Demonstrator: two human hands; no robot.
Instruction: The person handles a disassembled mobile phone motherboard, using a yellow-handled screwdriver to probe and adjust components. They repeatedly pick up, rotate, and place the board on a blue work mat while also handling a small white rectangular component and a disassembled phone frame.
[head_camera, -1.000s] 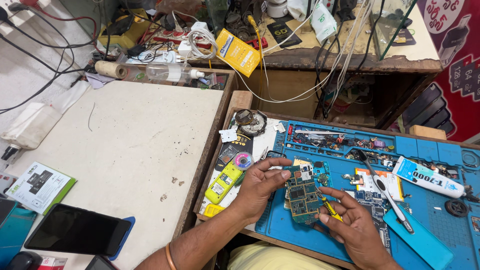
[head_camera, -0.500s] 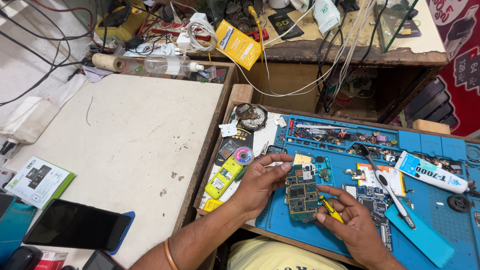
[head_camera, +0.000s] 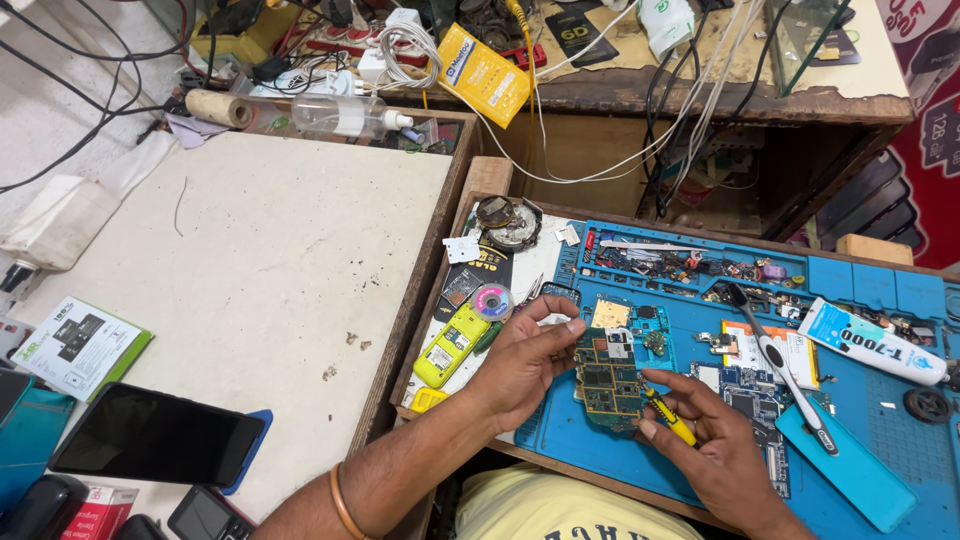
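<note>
Both hands have barely shifted since the earlier frames; only the view has tipped a little, and the grip on the board looks the same. Left hand (head_camera: 520, 365) pinches the green circuit board (head_camera: 606, 380) by its left edge, fingers narrow around it, thumb on top. Right hand (head_camera: 715, 445) is closed on a yellow-handled screwdriver (head_camera: 668, 415), whose tip meets the board's right edge. The board sits between the two hands, its long axis running from the near edge of the blue mat (head_camera: 870, 480) toward the far edge; the left hand carries it, the right works on it from the lower right.

Beside the left hand, at the mat's left edge, lie a yellow phone shell (head_camera: 450, 345) and a small solder-wick reel (head_camera: 492, 302). Right of the board lie another board (head_camera: 745, 395), a black-handled brush (head_camera: 785, 370) and a white glue tube (head_camera: 870, 342).

Along the mat's far edge, moulded compartments (head_camera: 690, 265) hold small screws and loose parts. On the pale tabletop (head_camera: 250, 260) to the left, a dark phone (head_camera: 155, 435) lies near the front corner.
</note>
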